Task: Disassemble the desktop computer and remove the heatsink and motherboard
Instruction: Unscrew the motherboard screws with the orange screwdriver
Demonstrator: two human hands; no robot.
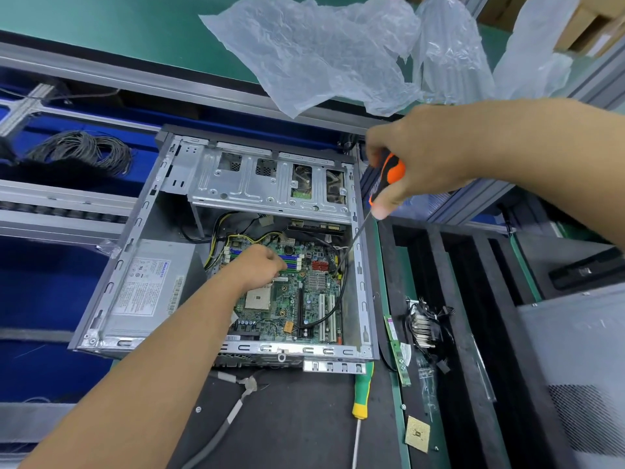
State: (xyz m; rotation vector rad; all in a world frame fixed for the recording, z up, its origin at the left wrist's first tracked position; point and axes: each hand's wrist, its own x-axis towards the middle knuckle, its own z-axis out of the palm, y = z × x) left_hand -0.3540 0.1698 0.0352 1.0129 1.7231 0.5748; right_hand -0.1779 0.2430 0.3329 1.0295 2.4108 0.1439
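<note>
A single wide-angle camera, worn on the person's head, is looking forward and steeply down into the open computer case point(223, 252), sitting close enough that both forearms are entering from the lower and right edges of the picture. It is facing the far edge of the workbench, where the green surface point(128, 25) and the crumpled plastic sheet point(314, 52) are bending toward the top corners, probably from lens distortion. No second view is sharing this scene.

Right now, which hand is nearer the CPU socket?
Left. The left hand rests on the motherboard just above the CPU socket; the right hand holds the orange screwdriver above the case's right edge.
</note>
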